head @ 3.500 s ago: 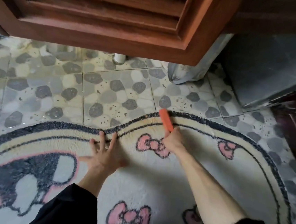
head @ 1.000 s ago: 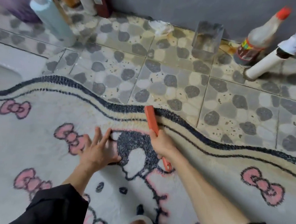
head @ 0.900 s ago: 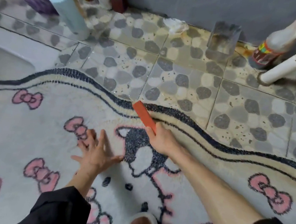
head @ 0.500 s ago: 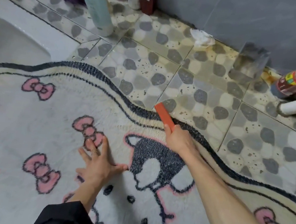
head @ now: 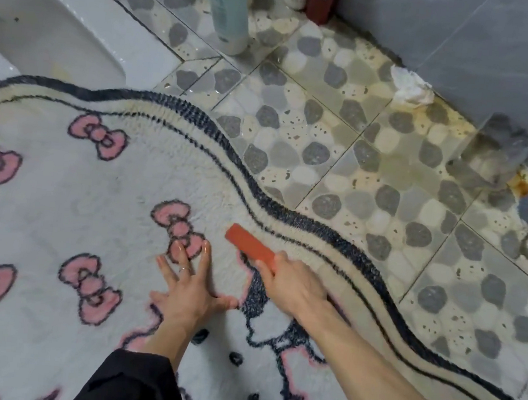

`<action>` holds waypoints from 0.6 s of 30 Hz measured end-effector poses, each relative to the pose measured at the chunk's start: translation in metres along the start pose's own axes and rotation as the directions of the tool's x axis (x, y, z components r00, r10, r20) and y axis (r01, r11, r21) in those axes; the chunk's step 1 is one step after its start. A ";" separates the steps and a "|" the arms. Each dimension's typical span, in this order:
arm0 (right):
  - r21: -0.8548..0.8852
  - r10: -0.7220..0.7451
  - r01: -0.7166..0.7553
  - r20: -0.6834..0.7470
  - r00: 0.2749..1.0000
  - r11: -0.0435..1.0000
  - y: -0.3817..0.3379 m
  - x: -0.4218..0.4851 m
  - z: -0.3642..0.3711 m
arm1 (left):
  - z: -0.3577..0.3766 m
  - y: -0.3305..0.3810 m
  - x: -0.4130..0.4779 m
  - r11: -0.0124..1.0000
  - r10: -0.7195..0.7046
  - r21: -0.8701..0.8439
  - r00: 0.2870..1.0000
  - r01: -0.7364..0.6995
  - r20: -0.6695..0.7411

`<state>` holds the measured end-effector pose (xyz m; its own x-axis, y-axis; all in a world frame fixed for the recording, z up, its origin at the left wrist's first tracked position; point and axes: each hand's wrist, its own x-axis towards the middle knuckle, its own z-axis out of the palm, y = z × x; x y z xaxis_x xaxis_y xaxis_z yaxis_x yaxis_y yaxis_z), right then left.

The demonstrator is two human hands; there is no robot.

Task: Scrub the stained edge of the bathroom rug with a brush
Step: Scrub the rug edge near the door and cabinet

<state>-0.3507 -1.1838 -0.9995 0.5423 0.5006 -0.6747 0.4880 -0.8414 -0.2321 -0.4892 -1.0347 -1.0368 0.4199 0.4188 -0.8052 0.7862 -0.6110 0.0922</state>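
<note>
From the head camera, a white fluffy rug with pink bows and a black cartoon figure [head: 45, 211] covers the lower left of the grey pebble-patterned tile floor [head: 343, 136]. Its wavy edge, a cream band between two black lines [head: 342, 239], runs from the upper left down to the lower right and looks yellowish against the white pile.

The right hand [head: 296, 286] has its fingers curled round the near end of a flat orange-red plastic brush [head: 248, 245]. The brush lies low on the pile, just inside the inner black line of the edge band, with its free end pointing up and left.

The left hand [head: 188, 286] is flat on the rug beside the brush, with its fingers straight and spread and their tips on a pink bow. It holds nothing. A ring shows on one finger, and a black sleeve [head: 132, 384] covers that forearm; the right forearm is bare.

Beyond the rug, a white ceramic floor basin [head: 46, 33] sits at the upper left. A pale blue plastic bottle [head: 229, 6] stands on the tiles near the top. A crumpled white tissue [head: 410, 88] lies against the grey wall [head: 465, 41], and a clear plastic container [head: 493, 151] stands farther right.
</note>
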 end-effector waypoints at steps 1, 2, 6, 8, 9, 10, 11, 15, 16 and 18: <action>-0.098 -0.078 0.085 0.075 0.994 0.992 -0.004 -0.009 0.009 | 0.000 -0.001 -0.004 1.000 -0.012 -0.008 1.000 0.012 0.017; -0.179 -0.097 0.117 0.116 0.988 0.977 -0.001 -0.011 0.011 | -0.001 -0.001 -0.004 1.000 -0.018 -0.015 0.999 0.018 0.026; -0.072 0.192 -0.195 -0.044 0.980 0.978 0.051 0.023 -0.017 | 0.003 -0.001 -0.002 0.999 -0.032 -0.005 0.999 0.032 0.012; -0.038 0.236 -0.241 -0.106 0.966 0.970 0.054 0.038 -0.021 | 0.002 -0.001 -0.001 0.999 -0.031 0.004 0.999 0.031 0.016; -0.003 0.246 -0.248 -0.111 0.963 0.969 0.050 0.041 -0.017 | 0.002 -0.001 0.000 1.000 -0.024 0.009 1.000 0.024 0.016; 0.039 0.242 -0.239 -0.106 0.965 0.970 0.044 0.041 -0.011 | 0.003 -0.003 0.000 1.000 -0.026 -0.001 1.000 0.026 0.012; 0.066 0.229 -0.222 -0.115 0.967 0.973 0.042 0.039 -0.007 | 0.004 -0.003 -0.001 1.000 -0.026 -0.010 1.000 0.026 0.004; -0.083 0.023 -0.032 -0.115 0.993 0.996 0.033 0.011 -0.003 | 0.002 -0.003 -0.005 0.999 -0.030 -0.033 0.999 0.029 -0.037; -0.135 -0.045 0.035 -0.076 0.996 0.990 0.022 0.004 0.000 | 0.002 -0.003 -0.004 0.999 -0.031 -0.042 0.999 0.030 -0.039; -0.248 -0.154 0.163 0.057 0.986 0.955 0.004 -0.003 0.010 | 0.004 -0.004 -0.005 0.998 -0.033 -0.050 0.999 0.031 -0.042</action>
<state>-0.3574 -1.1913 -1.0054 0.4209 0.6116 -0.6699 0.7243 -0.6712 -0.1578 -0.4966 -1.0372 -1.0355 0.4125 0.4662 -0.7826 0.8204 -0.5635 0.0967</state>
